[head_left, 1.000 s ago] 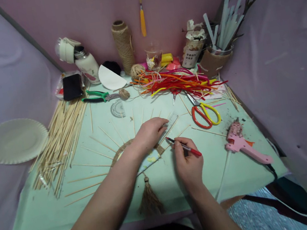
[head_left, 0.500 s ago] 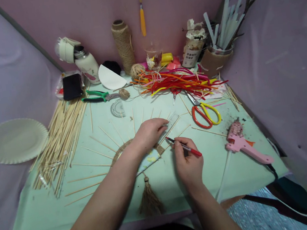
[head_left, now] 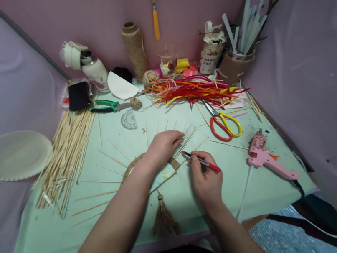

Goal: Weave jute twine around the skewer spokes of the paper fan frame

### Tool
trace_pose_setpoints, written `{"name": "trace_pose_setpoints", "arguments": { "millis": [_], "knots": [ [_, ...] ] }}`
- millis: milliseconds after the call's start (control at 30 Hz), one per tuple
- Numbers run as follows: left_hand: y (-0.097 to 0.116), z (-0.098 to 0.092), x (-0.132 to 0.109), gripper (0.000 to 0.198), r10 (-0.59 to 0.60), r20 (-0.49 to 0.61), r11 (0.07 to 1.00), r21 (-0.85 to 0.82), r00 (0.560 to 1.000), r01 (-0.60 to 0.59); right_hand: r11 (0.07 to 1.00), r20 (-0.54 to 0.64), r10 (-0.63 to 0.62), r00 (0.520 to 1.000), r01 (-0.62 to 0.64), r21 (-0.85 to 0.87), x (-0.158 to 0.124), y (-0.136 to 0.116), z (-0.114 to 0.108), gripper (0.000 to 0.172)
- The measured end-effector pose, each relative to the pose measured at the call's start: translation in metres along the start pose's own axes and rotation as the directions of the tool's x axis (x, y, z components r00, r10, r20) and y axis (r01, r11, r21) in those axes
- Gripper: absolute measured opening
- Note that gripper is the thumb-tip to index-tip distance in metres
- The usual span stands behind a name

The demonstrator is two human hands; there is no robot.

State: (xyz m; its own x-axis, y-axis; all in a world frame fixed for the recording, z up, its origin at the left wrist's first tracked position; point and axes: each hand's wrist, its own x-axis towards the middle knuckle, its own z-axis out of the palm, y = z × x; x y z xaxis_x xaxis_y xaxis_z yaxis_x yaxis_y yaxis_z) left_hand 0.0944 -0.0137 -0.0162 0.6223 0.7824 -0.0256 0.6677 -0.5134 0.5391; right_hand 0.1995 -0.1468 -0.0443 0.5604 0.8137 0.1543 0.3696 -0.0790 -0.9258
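Observation:
My left hand (head_left: 163, 146) lies palm down, fingers pressed on a clear plastic ruler (head_left: 185, 136) that rests over a twine-rimmed half disc (head_left: 136, 167) with thin wooden sticks fanning out from it. My right hand (head_left: 206, 178) is closed round a red pen (head_left: 201, 161), its tip close to the ruler's lower edge. A jute tassel (head_left: 163, 218) hangs from the disc toward the table's near edge.
A pile of bamboo sticks (head_left: 67, 152) lies at left beside a paper plate (head_left: 14, 154). Red and yellow scissors (head_left: 225, 124) and a pink glue gun (head_left: 266, 158) sit at right. Coloured pipe cleaners (head_left: 197, 89), green pliers (head_left: 107, 106), a twine spool (head_left: 135, 49) and a flask (head_left: 95, 70) crowd the back.

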Motion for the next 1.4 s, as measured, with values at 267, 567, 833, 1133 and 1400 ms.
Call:
{"name": "trace_pose_setpoints", "arguments": {
  "millis": [267, 567, 833, 1133, 1400],
  "knots": [
    [0.0006, -0.0004, 0.0004, 0.025, -0.008, 0.018, 1.000, 0.008, 1.000, 0.008, 1.000, 0.008, 0.010, 1.000, -0.010, -0.001, 0.0000, -0.0010, 0.0002, 0.020],
    [0.0021, -0.0014, -0.0005, 0.026, -0.016, 0.030, 1.000, 0.006, 0.999, 0.016, 1.000, 0.012, 0.018, 1.000, -0.018, -0.015, 0.0002, -0.0004, 0.0010, 0.021],
    [0.0014, -0.0009, -0.0004, 0.025, -0.002, 0.009, 1.000, 0.009, 1.000, 0.002, 1.000, 0.002, 0.004, 1.000, -0.004, -0.019, -0.0001, -0.0008, -0.0004, 0.020],
    [0.0046, -0.0038, -0.0008, 0.026, -0.002, 0.020, 1.000, 0.010, 1.000, 0.001, 1.000, 0.003, 0.009, 1.000, -0.009, -0.024, -0.0002, 0.0008, 0.0009, 0.020],
    [0.0036, -0.0026, -0.0011, 0.025, -0.001, 0.012, 1.000, 0.016, 1.000, 0.001, 1.000, 0.009, 0.015, 1.000, -0.015, -0.015, -0.0006, -0.0003, 0.0000, 0.020]
  ]
}}
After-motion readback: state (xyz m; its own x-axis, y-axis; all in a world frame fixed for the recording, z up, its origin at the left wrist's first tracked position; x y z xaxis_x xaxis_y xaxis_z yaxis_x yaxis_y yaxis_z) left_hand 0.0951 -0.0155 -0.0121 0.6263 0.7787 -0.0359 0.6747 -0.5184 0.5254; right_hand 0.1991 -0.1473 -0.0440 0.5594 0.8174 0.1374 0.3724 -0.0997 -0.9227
